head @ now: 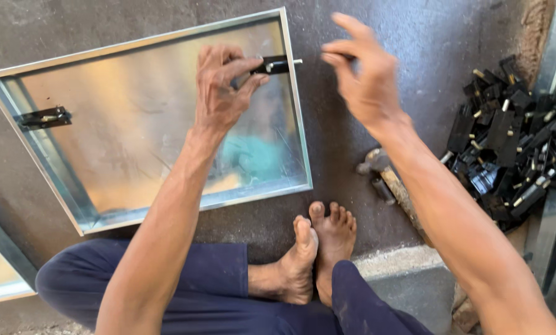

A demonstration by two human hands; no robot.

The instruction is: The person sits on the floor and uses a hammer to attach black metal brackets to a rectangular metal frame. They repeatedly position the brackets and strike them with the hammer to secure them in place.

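A black latch (271, 64) at the right edge of a shiny metal panel (135, 124) is pinched by the left hand (223, 87), the grip closed on it. The panel is laid flat on the concrete floor (365, 37). The right hand (361, 74) is raised just beside it, blurred; whether anything is gripped cannot be told. A second latch (43, 117) is seen at the left edge, a hammer (386, 177) and a heap of black latches (507, 136) to the right.

The right hand (365, 80) is motion-blurred, its fingers (340, 53) hiding whatever they pinch.
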